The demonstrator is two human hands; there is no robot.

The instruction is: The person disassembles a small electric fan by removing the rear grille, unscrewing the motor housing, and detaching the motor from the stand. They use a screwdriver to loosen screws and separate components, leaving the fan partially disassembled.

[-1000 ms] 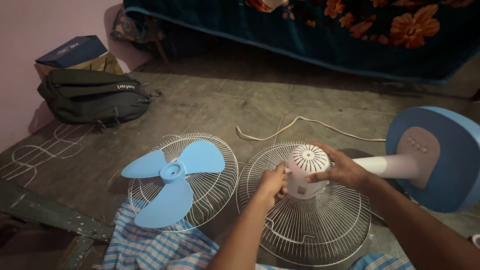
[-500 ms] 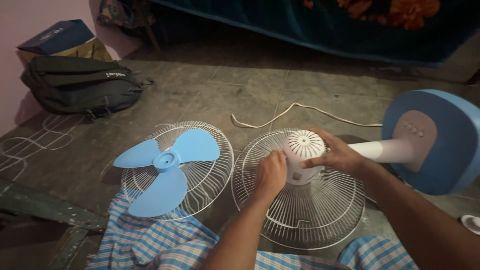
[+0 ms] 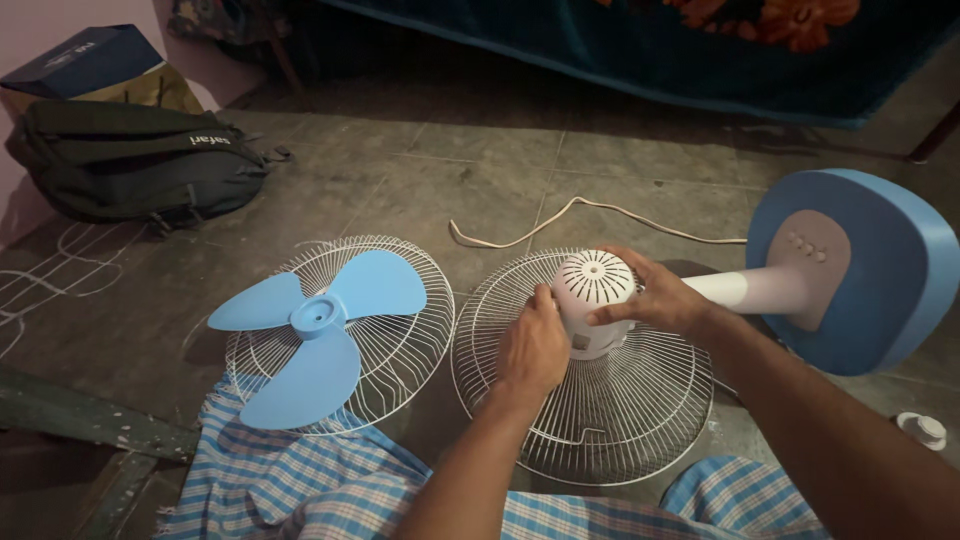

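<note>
A white fan motor housing (image 3: 594, 285) lies on its side over a white wire guard (image 3: 590, 420) on the floor. My right hand (image 3: 655, 298) grips the housing from the right side. My left hand (image 3: 531, 345) rests with closed fingers against the housing's left side, at the guard's hub. A white pole (image 3: 745, 290) joins the housing to a blue round base (image 3: 880, 270) tipped on its edge. To the left, a light blue three-blade propeller (image 3: 315, 335) lies on a second wire guard (image 3: 400, 340).
A cream power cord (image 3: 560, 218) trails across the tiled floor behind the fan. A dark backpack (image 3: 130, 160) and a blue box (image 3: 75, 62) sit at the back left. A small white cap (image 3: 922, 430) lies at the right. My checked blue cloth (image 3: 300, 480) covers my lap.
My view has shifted forward and left. My left hand has slid up beside the motor housing. My right hand keeps its hold on the housing.
</note>
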